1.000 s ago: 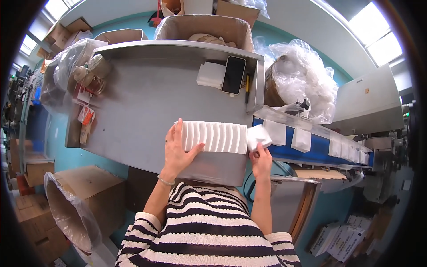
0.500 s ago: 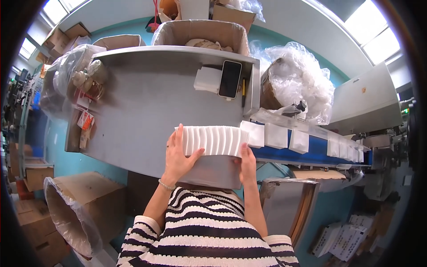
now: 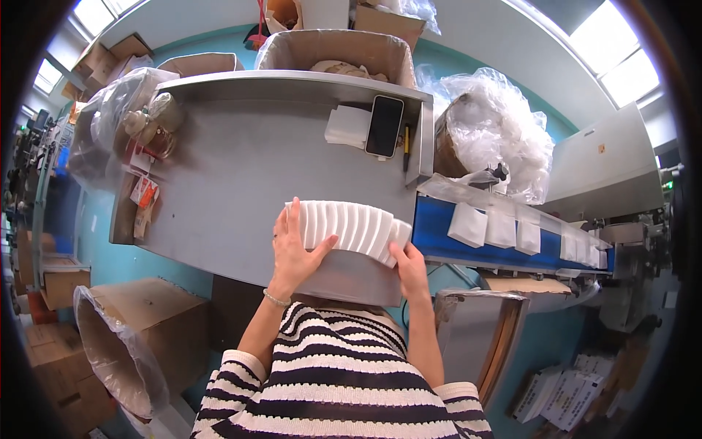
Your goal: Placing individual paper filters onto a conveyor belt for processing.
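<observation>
I'm at a grey metal table point(image 3: 241, 168), with a blue conveyor belt point(image 3: 433, 230) running off to my right, just beyond the table's right edge. On the belt, some apart and some bunched, are loose folded white packets point(image 3: 501, 228). The row of folded white packets point(image 3: 344, 227) is on the near right part of the table, packed face to face and bowing toward me at its right end. I'd judge it light and soft, easy to crease and liable to fan apart, so it's best held at both ends with even, gentle pressure. Paper or cloth, I cannot tell. My left hand point(image 3: 295, 249) is spread around the left end, thumb on the near side, forefinger up at the far corner. My right hand point(image 3: 412, 269) has thumb and fingers closed on the end packet point(image 3: 399, 235). For moving, the right is the tight side, as that end comes right up to the table edge beside the belt; leftward and away from me the surface stretches much farther, toward a raised far rim point(image 3: 292, 76). Well beyond my fingers are a dark-screened phone point(image 3: 384, 126) and, beside it, a slim yellow-and-black tool point(image 3: 406, 146), pen or cutter
</observation>
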A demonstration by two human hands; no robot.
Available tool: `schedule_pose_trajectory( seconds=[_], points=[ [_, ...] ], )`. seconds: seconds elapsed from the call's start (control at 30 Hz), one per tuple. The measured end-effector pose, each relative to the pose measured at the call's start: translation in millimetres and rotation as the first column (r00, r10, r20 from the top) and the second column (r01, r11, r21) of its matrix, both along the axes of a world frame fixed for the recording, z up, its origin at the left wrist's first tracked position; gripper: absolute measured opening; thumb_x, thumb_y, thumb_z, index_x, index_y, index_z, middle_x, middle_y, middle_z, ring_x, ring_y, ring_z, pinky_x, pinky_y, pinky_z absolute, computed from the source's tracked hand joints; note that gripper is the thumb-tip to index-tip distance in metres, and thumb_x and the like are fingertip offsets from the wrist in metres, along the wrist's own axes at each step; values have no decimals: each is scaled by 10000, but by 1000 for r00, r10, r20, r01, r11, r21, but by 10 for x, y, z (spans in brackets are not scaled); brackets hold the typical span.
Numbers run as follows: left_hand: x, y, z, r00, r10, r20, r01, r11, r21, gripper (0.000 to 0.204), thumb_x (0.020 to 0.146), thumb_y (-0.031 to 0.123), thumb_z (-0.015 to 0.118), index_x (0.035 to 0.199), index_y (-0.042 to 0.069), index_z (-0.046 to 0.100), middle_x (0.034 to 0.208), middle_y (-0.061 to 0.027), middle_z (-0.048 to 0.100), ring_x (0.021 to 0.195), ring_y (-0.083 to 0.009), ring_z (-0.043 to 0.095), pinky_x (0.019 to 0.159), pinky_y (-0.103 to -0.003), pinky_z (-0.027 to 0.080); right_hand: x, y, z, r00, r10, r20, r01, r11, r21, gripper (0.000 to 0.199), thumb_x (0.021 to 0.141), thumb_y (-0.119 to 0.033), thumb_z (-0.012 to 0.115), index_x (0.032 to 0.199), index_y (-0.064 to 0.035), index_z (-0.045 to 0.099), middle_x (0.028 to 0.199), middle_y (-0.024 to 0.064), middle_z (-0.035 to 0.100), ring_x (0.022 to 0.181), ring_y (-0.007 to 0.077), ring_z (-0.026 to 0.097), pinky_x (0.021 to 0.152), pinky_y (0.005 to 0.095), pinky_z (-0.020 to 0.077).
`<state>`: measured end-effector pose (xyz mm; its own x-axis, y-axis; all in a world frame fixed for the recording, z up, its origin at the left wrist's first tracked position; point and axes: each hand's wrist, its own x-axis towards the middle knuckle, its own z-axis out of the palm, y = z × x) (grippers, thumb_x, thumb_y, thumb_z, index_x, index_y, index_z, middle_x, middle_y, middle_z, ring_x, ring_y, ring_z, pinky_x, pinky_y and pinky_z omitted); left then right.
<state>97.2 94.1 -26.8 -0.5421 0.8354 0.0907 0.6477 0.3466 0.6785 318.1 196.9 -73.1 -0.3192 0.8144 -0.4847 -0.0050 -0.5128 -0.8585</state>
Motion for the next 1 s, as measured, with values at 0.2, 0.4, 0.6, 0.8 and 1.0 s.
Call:
schedule_pose_trajectory(
  seconds=[0.2,0.4,0.6,0.8,1.0],
  points=[
    [83,71,33,997,-71,35,69,997,40,1008,737,515,754,1462,30,248,1376,-284,334,1290,-427,335,1049,-507,319,208,146,19,949,-307,-65,303,951,-59,344,947,-269,596,1135,17,554,982,79,627,884,150,614,779,276,510],
    [177,93,11,1000,-30,0,30,999,34,1041,729,503,766,1461,-6,226,1375,-294,320,1303,-435,318,1063,-505,305,29,92,190,997,50,59,-46,997,-60,379,910,-295,647,1133,5,581,965,30,644,820,93,568,673,243,444],
    [168,119,6,993,-104,49,103,994,21,1047,726,499,768,1465,1,219,1404,-301,273,1308,-439,312,1062,-515,303,168,177,184,922,-383,-58,369,914,-171,308,950,-294,594,1072,-13,564,910,60,626,768,127,613,659,238,525],
    [266,117,-9,995,-93,-48,95,995,43,1026,721,506,766,1470,55,229,1421,-291,259,1314,-443,305,1034,-547,317,-156,7,277,963,57,263,-130,954,269,443,907,-396,641,1135,-20,586,931,28,639,745,84,565,663,230,462],
    [283,136,88,999,-23,32,26,992,-123,998,715,543,749,1463,89,269,1462,-277,207,1347,-435,246,987,-605,291,173,104,287,989,144,12,-140,975,-173,368,884,-301,676,1141,-46,608,978,12,636,804,80,569,675,231,463]
  ],
)
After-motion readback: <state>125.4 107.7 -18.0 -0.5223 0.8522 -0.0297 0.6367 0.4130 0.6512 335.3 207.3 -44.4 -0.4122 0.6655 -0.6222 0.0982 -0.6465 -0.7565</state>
